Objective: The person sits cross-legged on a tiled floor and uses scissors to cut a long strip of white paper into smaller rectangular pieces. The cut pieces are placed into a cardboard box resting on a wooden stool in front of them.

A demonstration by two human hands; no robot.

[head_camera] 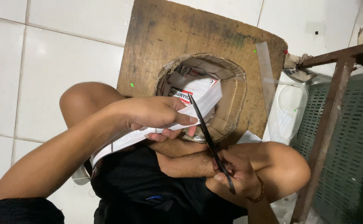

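White printed card strip (156, 132) pinched flat in left hand (156, 114), fingers closed on it. Right hand (235, 174) gripped around black scissors (209, 141), blades up against the strip's far end. Just beyond both hands: round cardboard tub (231, 103) on a worn wooden board (156, 37).

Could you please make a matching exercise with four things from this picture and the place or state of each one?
Things:
1. scissors
2. paper strip
3. cardboard bowl
4. wooden board

Places or states:
A. lying flat on the tiled floor
B. pinched in the left hand
C. resting on the board, holding paper scraps
D. held in the right hand, blades at the strip

Pairs: 1-D, 2-B, 3-C, 4-A
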